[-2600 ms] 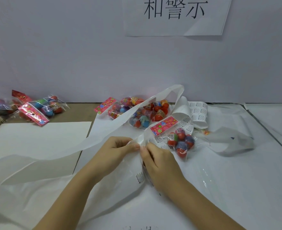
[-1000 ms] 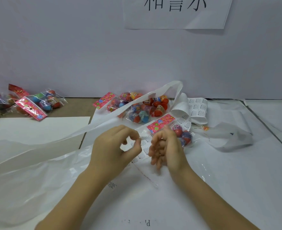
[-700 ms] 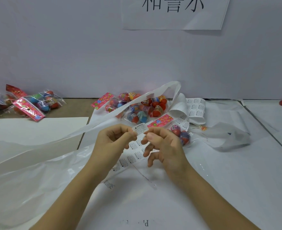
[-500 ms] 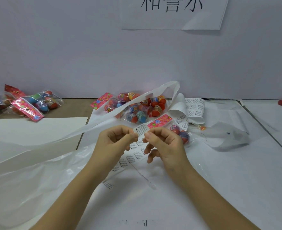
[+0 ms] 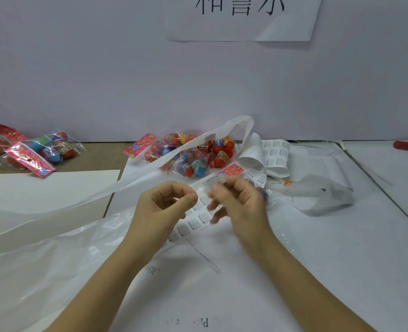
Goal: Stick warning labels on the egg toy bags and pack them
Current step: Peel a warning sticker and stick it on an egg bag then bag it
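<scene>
Peeling one warning label off the strip, above the table (image 5: pixel 342 259).

The spent liner (image 5: pixel 145 179) trails away to the left, and the egg bags (image 5: pixel 193 159) lie heaped beyond the hands, all still unpacked. The strip (image 5: pixel 195 216) runs diagonally from near-left up to far-right. The left hand (image 5: pixel 167 207) pinches the strip between thumb and forefinger. The right hand (image 5: pixel 241 202), blurred, appears to pinch the freed label (image 5: pixel 212 181) by its right end. The label is held in the air between the hands, its long axis roughly level and rising slightly to the right. Next, I judge, the label should go sticky side down, flat on the film of the nearest bag (image 5: pixel 263 194), just behind the right hand.
</scene>
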Tool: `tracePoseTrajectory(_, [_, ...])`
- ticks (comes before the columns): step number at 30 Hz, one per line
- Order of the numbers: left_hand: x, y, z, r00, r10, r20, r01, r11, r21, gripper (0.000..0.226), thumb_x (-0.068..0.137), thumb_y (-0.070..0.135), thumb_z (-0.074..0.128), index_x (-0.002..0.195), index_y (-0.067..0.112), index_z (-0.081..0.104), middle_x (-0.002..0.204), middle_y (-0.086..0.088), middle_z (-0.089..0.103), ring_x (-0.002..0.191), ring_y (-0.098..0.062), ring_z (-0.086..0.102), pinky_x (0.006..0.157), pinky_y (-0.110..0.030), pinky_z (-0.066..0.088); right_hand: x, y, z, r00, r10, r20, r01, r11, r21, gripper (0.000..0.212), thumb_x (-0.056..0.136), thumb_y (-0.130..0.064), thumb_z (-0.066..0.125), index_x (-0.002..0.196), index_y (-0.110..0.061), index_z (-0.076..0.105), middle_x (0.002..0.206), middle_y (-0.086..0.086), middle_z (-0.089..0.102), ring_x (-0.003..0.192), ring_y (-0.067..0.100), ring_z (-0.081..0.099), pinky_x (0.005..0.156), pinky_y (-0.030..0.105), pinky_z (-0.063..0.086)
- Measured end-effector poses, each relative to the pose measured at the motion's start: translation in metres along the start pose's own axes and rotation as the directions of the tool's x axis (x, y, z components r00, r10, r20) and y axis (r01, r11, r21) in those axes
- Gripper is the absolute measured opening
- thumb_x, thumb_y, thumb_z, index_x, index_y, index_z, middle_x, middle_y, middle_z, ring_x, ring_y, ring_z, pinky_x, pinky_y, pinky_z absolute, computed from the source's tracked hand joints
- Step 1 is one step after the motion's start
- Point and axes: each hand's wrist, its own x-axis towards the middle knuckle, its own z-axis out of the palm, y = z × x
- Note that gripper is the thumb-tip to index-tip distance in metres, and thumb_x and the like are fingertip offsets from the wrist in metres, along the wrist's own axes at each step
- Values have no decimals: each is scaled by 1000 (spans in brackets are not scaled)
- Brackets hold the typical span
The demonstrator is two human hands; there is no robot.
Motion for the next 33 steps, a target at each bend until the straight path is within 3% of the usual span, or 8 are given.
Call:
tracePoseTrajectory(4, [3, -3, -2, 991, -63, -117, 66, 997, 28, 23, 85, 10, 69, 68, 26, 72, 63, 11, 67, 55, -2, 57, 51, -18, 45, 20, -14, -43, 940, -231, -250, 92, 880, -466, 30, 87, -18, 68, 105, -32, 48, 97, -7, 59, 82, 1, 58, 70, 23, 50])
tracePoseTrajectory(7, [1, -5, 1, 983, -169, -76, 174, 983, 62, 14, 86, 8, 68, 78, 19, 73, 70, 8, 70, 56, -5, 61, 54, -22, 48, 27, -16, -72, 970, -29, -243, -194, 517, -834, 53, 84, -29, 68, 128, -29, 38, 117, -1, 60, 103, 21, 58, 87, 37, 49])
tracePoseTrajectory(9, [-3, -6, 6, 964, -267, 8, 266, 963, 39, 14, 88, 5, 67, 85, 16, 75, 79, 1, 74, 60, -11, 65, 53, -24, 51, 27, -13, -74, 966, 85, -244, -256, 431, -865, 64, 82, -34, 66, 136, -28, 32, 113, 1, 65, 102, 24, 59, 86, 38, 49])
tracePoseTrajectory(17, [-12, -9, 23, 872, -469, 142, 489, 816, -309, 56, 66, 15, 76, 120, 16, 61, 111, -12, 70, 83, -30, 74, 60, -33, 58, 22, -20, -58, 958, 111, -264, -244, 798, -551, 104, 67, -21, 87, 143, -32, 17, 87, -4, 65, 68, 3, 64, 50, 10, 44])
tracePoseTrajectory(21, [-12, -7, 25, 888, -444, 123, 458, 821, -342, 71, 58, 24, 80, 125, 20, 55, 115, -12, 68, 87, -26, 74, 63, -32, 59, 19, -31, -45, 954, 60, -293, -118, 976, -183, 108, 67, -5, 85, 147, -30, 16, 96, 11, 67, 72, 11, 69, 54, 19, 54])
tracePoseTrajectory(24, [-14, -4, 27, 919, -359, 163, 394, 821, -414, 81, 50, 29, 87, 125, 19, 58, 115, -9, 71, 97, -26, 72, 73, -32, 60, 10, -30, -26, 969, -26, -246, 7, 997, -78, 107, 67, -1, 82, 144, -36, 17, 92, 6, 68, 73, 18, 72, 58, 26, 56])
tracePoseTrajectory(28, [-18, 1, 29, 982, -170, 87, 191, 872, -451, 40, 64, 20, 87, 102, 24, 76, 105, -8, 75, 98, -25, 72, 76, -24, 57, -5, -21, -2, 991, -69, -119, 60, 995, -81, 97, 70, -5, 83, 134, -48, 24, 94, 4, 69, 80, 28, 72, 68, 41, 60])
tracePoseTrajectory(33, [-12, 6, 20, 984, -177, -1, 149, 830, -537, 46, 56, 20, 79, 100, 12, 73, 99, -15, 75, 89, -27, 74, 70, -25, 58, -7, -23, 0, 999, -37, -23, 37, 999, -2, 83, 71, -10, 81, 121, -53, 31, 98, 1, 73, 85, 26, 72, 67, 28, 58])
